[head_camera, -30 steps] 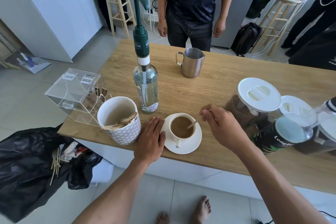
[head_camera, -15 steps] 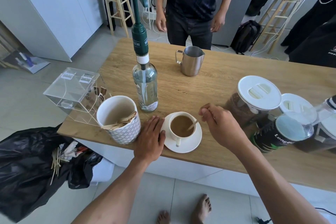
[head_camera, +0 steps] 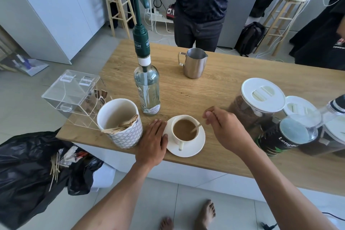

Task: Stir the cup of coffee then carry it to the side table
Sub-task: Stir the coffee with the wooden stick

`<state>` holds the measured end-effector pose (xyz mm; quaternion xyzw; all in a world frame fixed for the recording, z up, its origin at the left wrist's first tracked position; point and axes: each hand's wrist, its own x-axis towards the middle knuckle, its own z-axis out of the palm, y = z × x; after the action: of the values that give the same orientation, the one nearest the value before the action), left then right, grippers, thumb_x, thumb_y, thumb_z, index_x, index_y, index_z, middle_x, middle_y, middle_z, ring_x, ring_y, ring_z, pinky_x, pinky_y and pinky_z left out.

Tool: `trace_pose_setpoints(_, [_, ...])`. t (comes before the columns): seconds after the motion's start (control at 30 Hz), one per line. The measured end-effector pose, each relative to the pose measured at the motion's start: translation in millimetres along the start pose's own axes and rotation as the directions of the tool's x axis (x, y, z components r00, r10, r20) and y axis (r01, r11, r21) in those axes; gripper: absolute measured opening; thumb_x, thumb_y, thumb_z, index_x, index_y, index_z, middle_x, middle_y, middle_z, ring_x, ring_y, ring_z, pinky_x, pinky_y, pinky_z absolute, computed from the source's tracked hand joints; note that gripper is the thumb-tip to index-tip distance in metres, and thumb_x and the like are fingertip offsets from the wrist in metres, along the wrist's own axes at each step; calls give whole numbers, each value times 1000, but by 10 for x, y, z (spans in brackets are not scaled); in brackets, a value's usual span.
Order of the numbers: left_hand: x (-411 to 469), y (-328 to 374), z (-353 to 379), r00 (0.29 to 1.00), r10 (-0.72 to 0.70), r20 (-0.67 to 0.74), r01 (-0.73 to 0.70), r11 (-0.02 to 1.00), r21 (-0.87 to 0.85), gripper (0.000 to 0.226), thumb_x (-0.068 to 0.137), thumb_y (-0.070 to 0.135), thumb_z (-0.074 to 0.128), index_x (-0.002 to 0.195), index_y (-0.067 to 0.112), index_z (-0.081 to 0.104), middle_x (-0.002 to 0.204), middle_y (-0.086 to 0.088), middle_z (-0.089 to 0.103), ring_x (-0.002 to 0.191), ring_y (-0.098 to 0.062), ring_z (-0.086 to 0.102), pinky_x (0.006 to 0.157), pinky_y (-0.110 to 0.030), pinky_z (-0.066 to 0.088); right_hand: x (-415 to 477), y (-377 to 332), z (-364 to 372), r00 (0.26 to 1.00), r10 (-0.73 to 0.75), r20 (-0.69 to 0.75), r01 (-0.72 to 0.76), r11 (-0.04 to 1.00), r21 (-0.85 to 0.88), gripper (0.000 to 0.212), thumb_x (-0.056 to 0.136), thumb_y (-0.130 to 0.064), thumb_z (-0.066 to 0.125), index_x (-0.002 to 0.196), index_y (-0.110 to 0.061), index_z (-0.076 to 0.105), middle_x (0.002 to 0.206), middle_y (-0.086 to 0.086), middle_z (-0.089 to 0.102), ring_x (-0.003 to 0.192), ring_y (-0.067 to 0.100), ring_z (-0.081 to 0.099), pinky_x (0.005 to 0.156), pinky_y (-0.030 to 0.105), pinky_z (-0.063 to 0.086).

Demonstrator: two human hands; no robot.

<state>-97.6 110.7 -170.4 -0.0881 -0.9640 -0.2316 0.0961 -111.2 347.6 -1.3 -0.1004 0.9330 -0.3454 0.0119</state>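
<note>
1. Two bare hands work at the near edge of the wooden table [head_camera: 233, 87]. The left hand [head_camera: 152, 143] lies flat with its fingers spread and relaxed, gripping nothing; its fingertips touch the left rim of the white saucer [head_camera: 194, 150].
2. The coffee cup [head_camera: 184, 129] stands on that saucer between the two hands, filled with light-brown coffee, handle towards the person.
3. The right hand [head_camera: 226, 129] has its fingers curled and pinched on the top of a wooden stir stick [head_camera: 196, 128] — the pinch itself is hidden behind the knuckles. The stick slants down leftwards from the fingers, its lower end sunk in the coffee.
4. Just left of the left hand's fingers stands a patterned white holder [head_camera: 122, 124] with more sticks; beyond the fingertips, a clear bottle with a green pump [head_camera: 146, 87].
5. Right of the right hand's fingers, lidded jars [head_camera: 261, 102] and a dark can [head_camera: 280, 137] crowd together — partly cut off by the frame edge.
</note>
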Motion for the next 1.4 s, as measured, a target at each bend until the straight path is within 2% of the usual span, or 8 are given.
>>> trace_pose_setpoints(0.2, [-8,-5,9,1000,-2,-1,2,1000,-4,49,103,33,32,145,13,48,150,-7,49,145,-23,36,121,-34,23,-39,-36,4,996,-23,82,20,999,36,21,101,-26,46,96,-19,65,82,-13,69,82,9,66,76,35,54])
trace_pose_setpoints(0.6, [-12,13,-21,1000,-3,-7,3,1000,5,50,103,35,30,144,13,48,150,-7,49,143,-24,38,120,-32,20,-34,-24,-10,1000,6,-28,-5,1000,19,21,100,-26,45,95,-17,63,81,-8,69,79,13,65,73,38,53])
trace_pose_setpoints(0.73, [-14,5,-7,1000,-7,1,7,1000,2,50,104,35,29,145,14,48,150,-6,49,144,-24,38,120,-35,24,-58,-48,39,999,-6,39,5,999,33,21,100,-26,46,93,-20,65,79,-12,68,79,9,66,73,36,54])
trace_pose_setpoints(0.83, [-8,9,-5,1000,-3,4,3,1000,-2,50,104,36,29,145,13,47,150,-7,49,143,-24,38,120,-36,26,-37,-2,26,999,10,-40,-10,1000,2,22,100,-27,46,94,-15,64,82,-5,69,80,17,65,74,41,52])
trace_pose_setpoints(0.97, [-14,-3,0,1000,-9,6,9,1000,-8,50,104,35,30,145,14,47,151,-7,48,144,-24,37,120,-37,27,-51,-47,55,999,-16,35,14,999,41,21,100,-23,48,96,-17,67,82,-9,70,81,10,64,75,31,51])
trace_pose_setpoints(1.1, [-4,9,1,1000,-4,9,4,1000,-10,49,104,35,30,145,13,46,151,-7,48,144,-24,37,120,-37,27,-36,-9,33,999,27,-35,-27,1000,10,22,100,-25,46,95,-15,65,84,-3,69,82,16,64,75,38,51])
trace_pose_setpoints(1.23, [-13,5,-3,1000,-11,10,11,1000,-9,49,104,34,30,146,14,46,151,-6,48,145,-23,36,121,-36,26,-47,-56,39,999,-4,48,2,999,47,20,101,-24,47,96,-19,66,84,-9,71,82,11,66,75,31,52])
trace_pose_setpoints(1.4, [-6,12,-7,1000,-14,11,14,1000,-9,49,104,35,29,146,15,46,152,-6,47,145,-23,35,121,-36,26,-22,-13,19,999,31,-10,-31,999,39,22,100,-25,47,96,-14,65,82,-9,69,83,14,65,76,35,52])
